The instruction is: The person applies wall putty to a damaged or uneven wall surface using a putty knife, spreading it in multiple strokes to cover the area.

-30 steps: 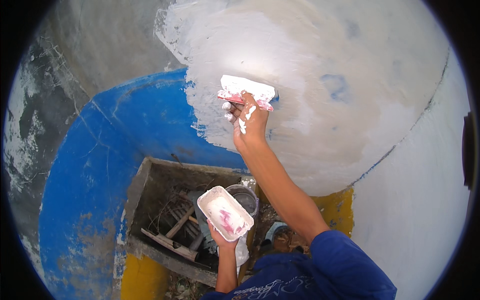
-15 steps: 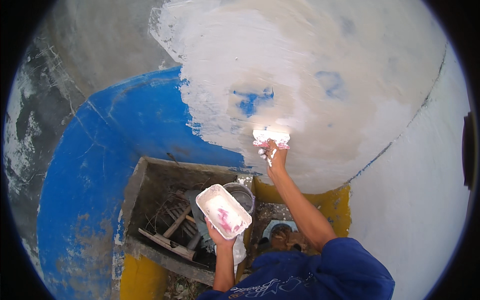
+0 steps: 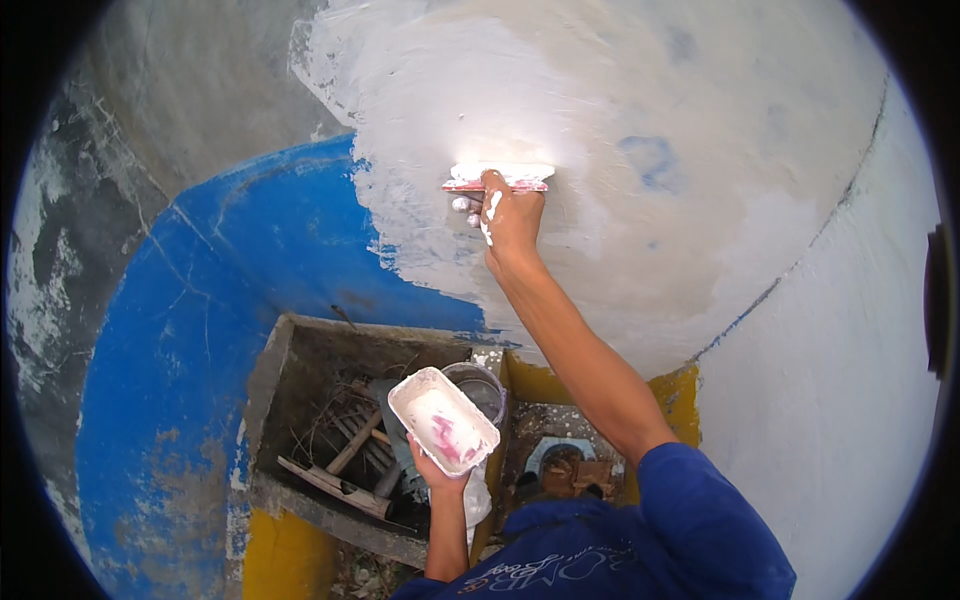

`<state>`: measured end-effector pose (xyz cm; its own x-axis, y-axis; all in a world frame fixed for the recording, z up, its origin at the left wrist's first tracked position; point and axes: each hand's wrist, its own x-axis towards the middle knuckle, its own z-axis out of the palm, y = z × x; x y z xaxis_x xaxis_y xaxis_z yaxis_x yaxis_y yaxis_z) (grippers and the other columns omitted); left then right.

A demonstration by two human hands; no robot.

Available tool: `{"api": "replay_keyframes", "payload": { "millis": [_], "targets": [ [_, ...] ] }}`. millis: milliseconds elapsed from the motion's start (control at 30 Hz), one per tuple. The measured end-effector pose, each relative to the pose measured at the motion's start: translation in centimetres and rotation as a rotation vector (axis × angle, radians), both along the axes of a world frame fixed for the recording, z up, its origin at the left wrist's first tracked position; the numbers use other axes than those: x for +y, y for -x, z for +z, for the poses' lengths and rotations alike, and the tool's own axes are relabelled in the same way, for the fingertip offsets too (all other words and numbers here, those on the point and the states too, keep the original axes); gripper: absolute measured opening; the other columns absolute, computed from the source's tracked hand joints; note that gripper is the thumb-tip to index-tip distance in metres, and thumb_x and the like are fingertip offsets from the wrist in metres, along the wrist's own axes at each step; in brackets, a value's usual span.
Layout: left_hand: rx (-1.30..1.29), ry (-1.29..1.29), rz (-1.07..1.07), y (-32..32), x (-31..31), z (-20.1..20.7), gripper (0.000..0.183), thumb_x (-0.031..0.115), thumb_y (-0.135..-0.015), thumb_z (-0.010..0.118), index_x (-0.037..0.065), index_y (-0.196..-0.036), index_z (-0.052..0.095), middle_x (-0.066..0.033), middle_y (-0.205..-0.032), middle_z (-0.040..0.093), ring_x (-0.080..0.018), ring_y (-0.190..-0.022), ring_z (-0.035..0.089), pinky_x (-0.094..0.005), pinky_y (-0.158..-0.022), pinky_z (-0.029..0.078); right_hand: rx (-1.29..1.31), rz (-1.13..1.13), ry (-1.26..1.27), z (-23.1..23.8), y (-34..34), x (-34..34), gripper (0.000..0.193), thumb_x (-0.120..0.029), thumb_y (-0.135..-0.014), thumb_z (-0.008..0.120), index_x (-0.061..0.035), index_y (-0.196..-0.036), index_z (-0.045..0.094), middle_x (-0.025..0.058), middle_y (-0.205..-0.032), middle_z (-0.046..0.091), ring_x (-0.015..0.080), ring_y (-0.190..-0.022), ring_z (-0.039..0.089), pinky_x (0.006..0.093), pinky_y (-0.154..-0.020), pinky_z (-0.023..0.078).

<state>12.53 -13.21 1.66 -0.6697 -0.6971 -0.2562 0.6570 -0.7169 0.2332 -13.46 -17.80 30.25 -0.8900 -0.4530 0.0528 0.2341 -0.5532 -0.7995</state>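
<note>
Up against the wall (image 3: 600, 240), my right hand (image 3: 513, 218) grips a wide putty knife (image 3: 500, 184) with a red edge and white putty heaped along its blade. White smears cover the fingers and the back of that hand. Lower down, my left hand (image 3: 437, 470) is closed round the side of a white rectangular tub (image 3: 412, 393). White putty with pink streaks lies in the tub. Pale filler coats much of the wall, meeting blue paint (image 3: 270, 240) along a ragged edge at the left.
Below the wall, a concrete trough (image 3: 270, 375) holds sticks and wooden pieces (image 3: 335, 488). A round bucket (image 3: 480, 385) stands behind the tub. Yellow paint (image 3: 285, 555) covers the lower masonry. A cracked seam (image 3: 770, 290) runs down the wall at the right.
My right hand has slid the putty knife up and slightly left, and the blue patch there is now covered. The tub in my left hand has hardly moved.
</note>
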Motion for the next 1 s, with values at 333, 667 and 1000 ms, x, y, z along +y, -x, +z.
{"api": "replay_keyframes", "payload": {
  "millis": [333, 667, 1000],
  "targets": [
    [0.019, -0.003, 0.049, -0.3, -0.2, 1.1, 0.057, 0.049, -0.096, 0.038, 0.013, -0.139, 0.045, -0.0092, -0.133, 0.052, -0.0333, -0.123, 0.050, -0.0560, -0.102, 0.040, 0.493, 0.258, -0.283, -5.4, -2.1, 9.3, 0.010, -0.007, -0.090, 0.059, 0.0023, -0.092, 0.059, 0.0043, -0.076, 0.062, 0.0066, -0.066, 0.054, 0.0237, -0.056, 0.043],
    [0.033, -0.004, -0.089, -0.7, -0.9, 1.6, 0.065, 0.049, -0.091, 0.046, 0.007, -0.141, 0.042, -0.0129, -0.135, 0.051, -0.0314, -0.123, 0.049, -0.0509, -0.105, 0.039, -0.023, 0.181, -0.229, -12.7, -2.8, 15.8, 0.036, 0.000, -0.083, 0.056, 0.0024, -0.119, 0.049, 0.0096, -0.102, 0.064, 0.0182, -0.088, 0.066, 0.0319, -0.077, 0.057],
    [0.385, -0.026, -0.218, -0.5, -2.0, -0.1, 0.067, 0.054, -0.095, 0.045, 0.007, -0.142, 0.040, -0.0142, -0.134, 0.052, -0.0316, -0.121, 0.051, -0.0493, -0.104, 0.041, 0.123, 0.351, -0.361, -11.5, -6.7, 14.4, 0.036, -0.013, -0.088, 0.060, 0.0047, -0.119, 0.053, 0.0081, -0.103, 0.065, 0.0140, -0.091, 0.064, 0.0289, -0.083, 0.052]
  ]
}}
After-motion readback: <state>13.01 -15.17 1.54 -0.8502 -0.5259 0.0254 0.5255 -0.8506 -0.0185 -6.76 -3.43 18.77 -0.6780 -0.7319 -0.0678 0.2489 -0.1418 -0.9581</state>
